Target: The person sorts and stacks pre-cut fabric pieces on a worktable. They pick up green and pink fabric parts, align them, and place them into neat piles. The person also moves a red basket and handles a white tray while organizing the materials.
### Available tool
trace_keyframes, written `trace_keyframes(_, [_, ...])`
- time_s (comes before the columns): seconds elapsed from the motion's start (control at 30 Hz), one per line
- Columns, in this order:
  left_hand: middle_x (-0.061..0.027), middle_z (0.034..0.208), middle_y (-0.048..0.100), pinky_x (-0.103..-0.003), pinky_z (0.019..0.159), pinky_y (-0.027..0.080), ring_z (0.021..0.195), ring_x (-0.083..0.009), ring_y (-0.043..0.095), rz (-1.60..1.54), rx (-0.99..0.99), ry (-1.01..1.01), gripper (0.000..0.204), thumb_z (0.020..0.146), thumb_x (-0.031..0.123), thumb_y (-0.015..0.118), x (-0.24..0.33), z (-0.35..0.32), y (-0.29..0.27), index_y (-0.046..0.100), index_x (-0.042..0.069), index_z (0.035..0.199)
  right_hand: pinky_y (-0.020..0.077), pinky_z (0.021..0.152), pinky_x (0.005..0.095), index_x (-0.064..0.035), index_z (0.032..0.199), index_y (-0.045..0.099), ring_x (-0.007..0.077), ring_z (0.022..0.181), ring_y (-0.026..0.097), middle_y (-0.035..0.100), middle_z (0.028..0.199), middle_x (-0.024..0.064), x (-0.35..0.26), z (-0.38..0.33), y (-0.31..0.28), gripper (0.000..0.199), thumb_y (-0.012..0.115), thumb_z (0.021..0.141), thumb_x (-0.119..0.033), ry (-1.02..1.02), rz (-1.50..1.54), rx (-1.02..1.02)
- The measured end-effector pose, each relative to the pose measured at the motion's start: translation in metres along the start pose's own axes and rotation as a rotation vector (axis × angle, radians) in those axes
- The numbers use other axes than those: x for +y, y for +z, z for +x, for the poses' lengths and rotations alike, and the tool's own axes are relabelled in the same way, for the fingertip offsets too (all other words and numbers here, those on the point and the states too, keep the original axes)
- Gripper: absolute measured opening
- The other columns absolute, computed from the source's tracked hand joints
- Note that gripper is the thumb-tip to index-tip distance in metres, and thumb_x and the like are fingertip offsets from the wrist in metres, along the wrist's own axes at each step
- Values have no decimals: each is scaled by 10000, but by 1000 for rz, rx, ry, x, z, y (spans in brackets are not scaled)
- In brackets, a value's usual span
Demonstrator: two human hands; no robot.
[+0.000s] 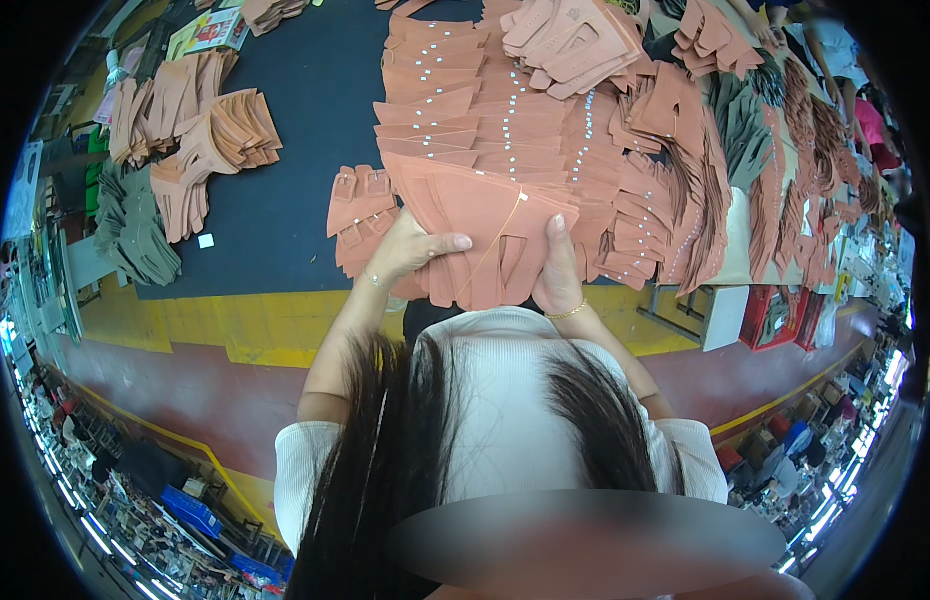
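Between my two hands is a stack of flat salmon-coloured cut pieces [460, 205], with slot-like cutouts and a thin band across it. My left hand [417, 247] grips its left side, thumb lying on top and fingers underneath, out of sight. On the right edge, my right hand [559, 272] presses its thumb upright against the stack; its other fingers are mostly hidden. The stack is at the table's near edge, in front of my body. Just beyond it, overlapping rows of similar salmon pieces [430, 85] bear small white tags.
A dark table top [305, 120] spans the front. Bundled salmon pieces [217, 135] and dark green ones [135, 225] lie at left. More salmon bundles [675, 120] and green pieces [740, 130] crowd the right. A red crate [770, 318] stands below the table, right. Another person [835, 50] is at far right.
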State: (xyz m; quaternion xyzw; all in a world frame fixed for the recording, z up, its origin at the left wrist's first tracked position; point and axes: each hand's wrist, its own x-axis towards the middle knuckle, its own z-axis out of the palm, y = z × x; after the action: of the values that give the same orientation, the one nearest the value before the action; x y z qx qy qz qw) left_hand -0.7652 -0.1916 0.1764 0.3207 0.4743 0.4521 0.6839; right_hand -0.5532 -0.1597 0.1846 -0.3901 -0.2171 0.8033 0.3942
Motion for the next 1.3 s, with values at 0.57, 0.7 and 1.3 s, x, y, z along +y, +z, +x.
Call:
trace_keyframes(0.57, [-161, 1214, 533, -361, 976, 426, 1170, -253, 505, -368, 213, -63, 692, 765, 219, 734, 6, -1, 14, 398, -42, 1312, 365, 1053, 401, 7, 1376, 311, 274, 1246, 448, 417, 1374, 159, -8, 17, 7, 703, 395, 948, -545, 15, -197, -15])
trace_keyframes(0.7, [-136, 1230, 530, -350, 988, 417, 1174, -231, 500, -305, 341, 50, 664, 772, 211, 734, 8, 5, -22, 409, -29, 1299, 412, 994, 369, -51, 1370, 304, 238, 1175, 503, 459, 1317, 145, -13, 22, 16, 495, 446, 987, -331, 94, -273, -64])
trace_keyframes(1.3, [-107, 1170, 614, -333, 902, 482, 1013, -193, 608, -75, 518, 75, 594, 813, 347, 716, 80, 119, -280, 517, -14, 1240, 451, 871, 266, -14, 1158, 548, 114, 976, 570, 618, 1061, 56, -36, 39, 5, 322, 634, 902, -188, 128, -704, -138])
